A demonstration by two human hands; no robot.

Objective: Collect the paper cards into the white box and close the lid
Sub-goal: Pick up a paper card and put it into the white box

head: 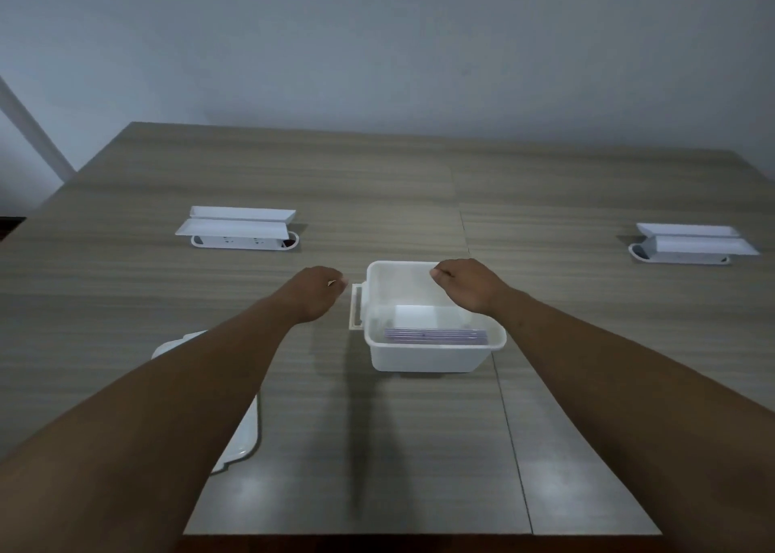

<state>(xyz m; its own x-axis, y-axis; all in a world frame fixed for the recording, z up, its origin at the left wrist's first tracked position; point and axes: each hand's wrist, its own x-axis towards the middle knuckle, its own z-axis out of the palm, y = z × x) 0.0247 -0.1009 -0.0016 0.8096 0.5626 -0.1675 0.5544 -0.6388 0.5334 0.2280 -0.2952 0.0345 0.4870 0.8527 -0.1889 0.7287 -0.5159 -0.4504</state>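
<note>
While both bare forearms reach forward from the near edge of the wooden table point(419, 447), the lid point(245, 435) lies flat on the tabletop at the near left, most of it hidden under the left forearm, so only its rounded white rim and a corner show. Farther in, near the middle of the table, stands the white box point(432, 357), open at the top, with a flat handle sticking out from its left side. Inside it, a stack of pale purple paper cards point(436, 336) lies on the floor of the box against the near wall, with a white sheet or bare white bottom just behind them; which of the two it is cannot be told. The left hand point(316, 290) hangs just left of the box, close to the handle, its fingers curled loosely inward and holding nothing that can be seen. The right hand point(465, 284) hovers over the far right part of the box opening, fingers likewise curled downward, with no card visible in them. Beyond the hands, a white socket unit point(239, 229) with a raised flap sits at the far left, and a second white socket unit point(692, 244) sits at the far right, both well apart from the box.
</note>
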